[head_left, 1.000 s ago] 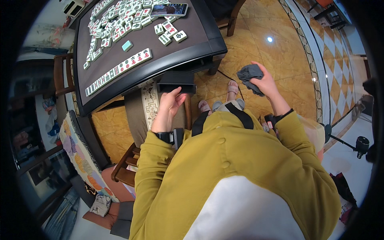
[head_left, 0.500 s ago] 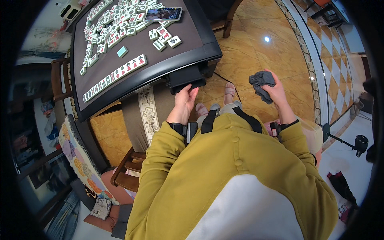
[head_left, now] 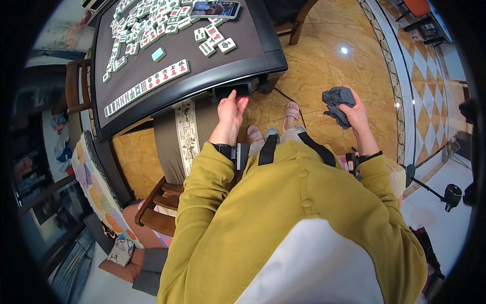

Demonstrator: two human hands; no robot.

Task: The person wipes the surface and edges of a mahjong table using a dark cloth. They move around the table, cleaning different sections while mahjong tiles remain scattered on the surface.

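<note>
My left hand (head_left: 232,112) is at the front of a small black drawer (head_left: 223,93) under the table's near edge. Its fingers are apart and stretched toward the drawer, touching its front, and nothing is in its grip. Out to the right, over the tiled floor, my right hand (head_left: 355,111) grips a crumpled dark grey cloth (head_left: 338,104). The drawer belongs to a mahjong table (head_left: 223,66) with a brown top and black rim. On it stand a row of mahjong tiles (head_left: 147,87) and a heap of loose tiles (head_left: 152,30).
A phone (head_left: 215,9) lies on the tiles at the far side. Wooden chairs stand at the table's left (head_left: 78,86) and far right (head_left: 298,23). Beside my left arm is a wooden armrest (head_left: 159,205). A black cable (head_left: 286,96) runs across the floor near my slippers (head_left: 291,114).
The black drawer has slid inward under the table, with my left hand following it forward. My right hand keeps the grey cloth and has shifted slightly right in the picture.
</note>
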